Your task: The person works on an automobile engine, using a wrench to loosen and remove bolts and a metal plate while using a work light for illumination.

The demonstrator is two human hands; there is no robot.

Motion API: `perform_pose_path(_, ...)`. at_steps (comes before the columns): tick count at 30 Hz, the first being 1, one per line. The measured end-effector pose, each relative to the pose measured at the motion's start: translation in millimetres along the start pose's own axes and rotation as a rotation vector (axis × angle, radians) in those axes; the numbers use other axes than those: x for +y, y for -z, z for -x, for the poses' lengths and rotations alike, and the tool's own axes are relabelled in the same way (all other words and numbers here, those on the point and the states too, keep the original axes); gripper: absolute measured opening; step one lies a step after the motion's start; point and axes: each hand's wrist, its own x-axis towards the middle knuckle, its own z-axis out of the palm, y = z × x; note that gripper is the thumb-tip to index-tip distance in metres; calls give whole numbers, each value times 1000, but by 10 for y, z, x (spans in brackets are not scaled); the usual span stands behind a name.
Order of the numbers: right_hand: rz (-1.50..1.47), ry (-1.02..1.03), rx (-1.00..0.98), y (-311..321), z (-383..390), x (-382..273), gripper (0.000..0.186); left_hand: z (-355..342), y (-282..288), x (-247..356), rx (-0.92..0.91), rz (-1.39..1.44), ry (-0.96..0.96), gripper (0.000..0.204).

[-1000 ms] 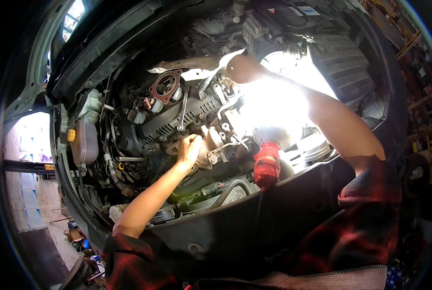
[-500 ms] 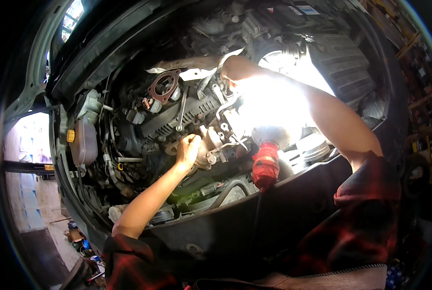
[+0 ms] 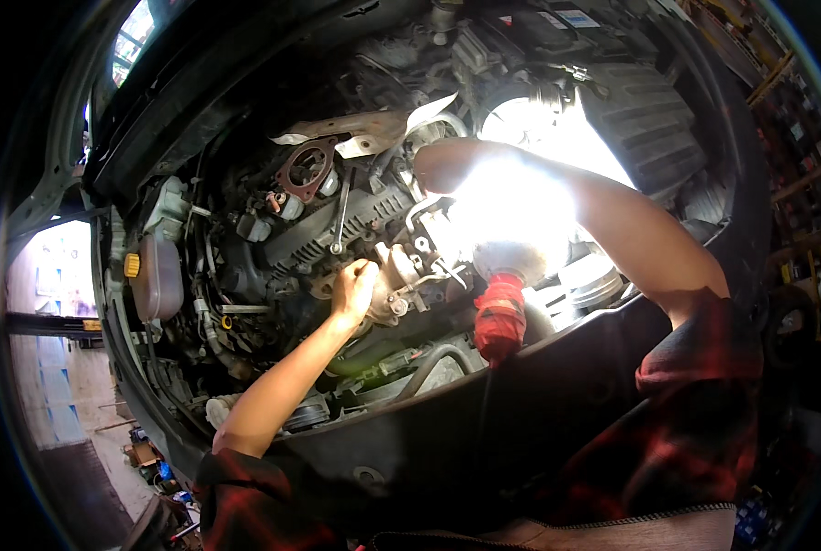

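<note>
My left hand is closed, its fingers curled at the near side of the engine, against a tan metal housing. What the fingers grip is hidden. My right arm reaches over a glaring work lamp with a red-wrapped handle. Beyond the lamp, my right hand bends down among pipes near a bent metal shield; its fingers are out of sight. A wrench lies on the black engine cover between my hands. Left of it sits a flat rust-brown gasket.
A coolant reservoir with a yellow cap stands at the left of the engine bay. The dark front panel runs along the near edge. A ribbed black box sits at the far right. The lamp's glare washes out the area around it.
My right hand has dipped nearer and lower, down among the pipes, and its fingers have gone from sight. My left hand stays at the metal housing. The view has shifted slightly.
</note>
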Motion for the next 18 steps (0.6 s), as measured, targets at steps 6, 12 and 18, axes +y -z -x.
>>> perform_pose_path(6, -103, -270, 155, 91, 16, -78, 27, 23, 17, 56, 5, -46, 4, 32)
perform_pose_path(12, -3, -260, 243, -121, -203, 504, 22, -31, -54, 103, -21, -23, -3, 32)
perform_pose_path(18, -100, -168, 359, 49, -80, 340, 15, -32, -38, 47, -8, -5, -4, 31)
